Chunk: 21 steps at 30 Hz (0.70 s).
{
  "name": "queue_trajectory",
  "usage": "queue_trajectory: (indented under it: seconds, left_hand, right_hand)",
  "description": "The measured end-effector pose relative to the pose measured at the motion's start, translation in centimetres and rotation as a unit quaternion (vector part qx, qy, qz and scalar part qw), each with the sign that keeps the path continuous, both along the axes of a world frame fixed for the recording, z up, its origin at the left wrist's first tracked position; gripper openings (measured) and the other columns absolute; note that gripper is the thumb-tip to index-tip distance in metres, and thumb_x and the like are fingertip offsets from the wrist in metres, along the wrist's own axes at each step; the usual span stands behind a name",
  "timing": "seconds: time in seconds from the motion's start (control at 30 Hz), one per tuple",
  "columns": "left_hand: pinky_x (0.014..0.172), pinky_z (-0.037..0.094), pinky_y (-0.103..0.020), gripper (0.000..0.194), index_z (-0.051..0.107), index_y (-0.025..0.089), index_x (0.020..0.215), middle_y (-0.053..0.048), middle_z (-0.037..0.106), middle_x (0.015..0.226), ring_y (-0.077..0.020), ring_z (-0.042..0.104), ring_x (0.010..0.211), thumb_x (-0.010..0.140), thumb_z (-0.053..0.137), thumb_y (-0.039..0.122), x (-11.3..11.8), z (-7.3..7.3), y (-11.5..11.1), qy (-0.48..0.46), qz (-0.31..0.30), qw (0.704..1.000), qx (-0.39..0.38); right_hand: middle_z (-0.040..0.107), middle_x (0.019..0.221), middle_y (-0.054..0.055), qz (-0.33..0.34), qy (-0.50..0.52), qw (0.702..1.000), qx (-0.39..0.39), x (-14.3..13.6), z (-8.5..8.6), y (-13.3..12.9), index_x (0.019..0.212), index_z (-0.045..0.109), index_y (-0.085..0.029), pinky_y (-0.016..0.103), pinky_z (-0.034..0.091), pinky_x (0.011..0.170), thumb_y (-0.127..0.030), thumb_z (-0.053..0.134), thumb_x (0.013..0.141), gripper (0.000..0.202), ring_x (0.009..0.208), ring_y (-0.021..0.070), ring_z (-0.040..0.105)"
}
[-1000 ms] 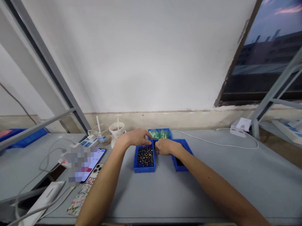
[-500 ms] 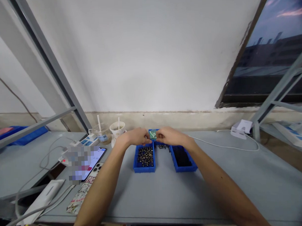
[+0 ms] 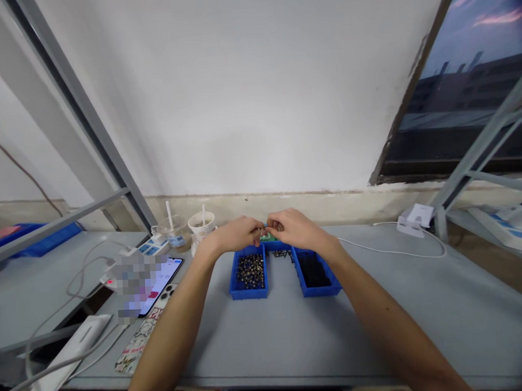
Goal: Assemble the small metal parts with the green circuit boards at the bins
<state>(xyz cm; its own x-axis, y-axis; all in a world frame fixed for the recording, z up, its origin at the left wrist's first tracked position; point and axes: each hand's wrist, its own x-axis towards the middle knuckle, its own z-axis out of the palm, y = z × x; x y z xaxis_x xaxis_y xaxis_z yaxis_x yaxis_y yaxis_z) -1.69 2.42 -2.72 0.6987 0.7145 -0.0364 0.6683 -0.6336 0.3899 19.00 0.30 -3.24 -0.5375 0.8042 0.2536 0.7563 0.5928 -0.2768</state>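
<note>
My left hand (image 3: 240, 232) and my right hand (image 3: 296, 227) nearly meet at the fingertips over a green piece or packet (image 3: 269, 237) in the rear blue bin. Both have thumb and fingers pinched together; whatever is between them is too small to make out. Just below my left hand stands a blue bin (image 3: 248, 295) of small brass-and-dark metal parts (image 3: 250, 271). Another blue bin (image 3: 321, 292), beside my right forearm, holds a mass of black pieces (image 3: 313, 270). Several dark screw-like pieces (image 3: 282, 253) lie between these two bins.
Left of my arm, a phone with a lit screen (image 3: 163, 283) overlaps a patterned case (image 3: 140, 342). Two cups with straws, one clear (image 3: 176, 234) and one white (image 3: 201, 222), stand near a power strip (image 3: 153, 245). A white cable (image 3: 393, 252) runs along the right.
Both hands have risen slightly and drawn closer together, covering more of the green piece. The camera view has shifted a little.
</note>
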Motion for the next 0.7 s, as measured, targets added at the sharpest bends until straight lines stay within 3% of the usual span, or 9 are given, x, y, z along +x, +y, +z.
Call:
queue_trajectory:
  seconds: [0.13,0.3,0.7]
  left_hand:
    - [0.076,0.049,-0.028,0.032,0.067,0.018,0.082,-0.005,0.077,0.086,-0.017,0.069,0.081,0.097,0.04,0.024,-0.06,0.18,-0.23,-0.015,0.007,1.0,-0.005]
    - [0.078,0.048,-0.03,0.035,0.069,0.017,0.09,-0.006,0.076,0.09,-0.0195,0.069,0.084,0.099,0.038,0.031,0.02,0.21,-0.13,-0.012,0.039,0.999,0.007]
    - [0.07,0.043,-0.03,0.033,0.066,0.018,0.08,-0.004,0.075,0.083,-0.0184,0.066,0.077,0.095,0.041,0.031,0.46,0.78,-0.64,-0.011,0.037,0.998,0.048]
  right_hand:
    - [0.072,0.084,0.003,0.012,-0.007,1.0,0.005,0.18,0.22,-0.07,0.085,0.063,-0.019,0.026,0.033,0.063,-0.031,0.055,0.101,0.021,0.072,0.0131,0.058]
    - [0.073,0.092,0.003,0.022,0.035,0.999,0.011,0.41,0.0,0.22,0.109,0.063,-0.02,0.025,0.037,0.069,-0.026,0.055,0.101,0.012,0.08,0.0145,0.062]
    - [0.073,0.099,0.005,0.046,0.058,0.997,0.026,0.21,-0.75,0.83,0.101,0.063,-0.019,0.024,0.038,0.075,-0.02,0.049,0.102,0.013,0.085,0.0142,0.061]
